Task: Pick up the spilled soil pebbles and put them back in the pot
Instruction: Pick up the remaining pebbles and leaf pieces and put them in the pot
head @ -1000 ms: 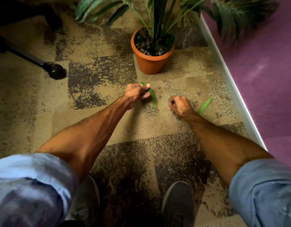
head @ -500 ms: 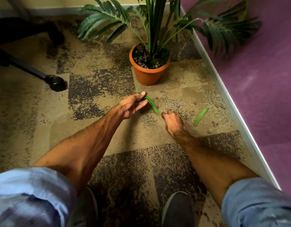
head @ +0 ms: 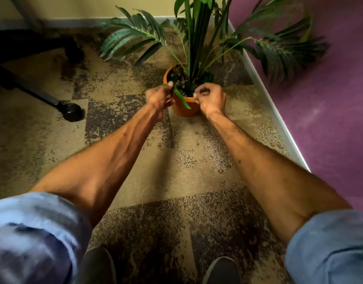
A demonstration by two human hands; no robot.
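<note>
An orange pot with a palm plant stands on the patterned carpet near the corner; brown pebbles lie on its soil. My left hand is at the pot's left rim, pinching a green leaf strip that hangs across the pot's front. My right hand hovers over the pot's right rim, fingers curled into a fist; whatever it holds is hidden. A few loose pebbles lie on the carpet between my forearms, others by the baseboard.
A white baseboard and a purple wall run along the right. An office chair leg with a black caster sits at the left. Palm fronds spread over the pot. My two shoes are at the bottom.
Both hands rose from the carpet to the pot's rim. The left carried the green leaf strip along; the right closed into a fist. The second leaf strip on the floor is out of sight.
</note>
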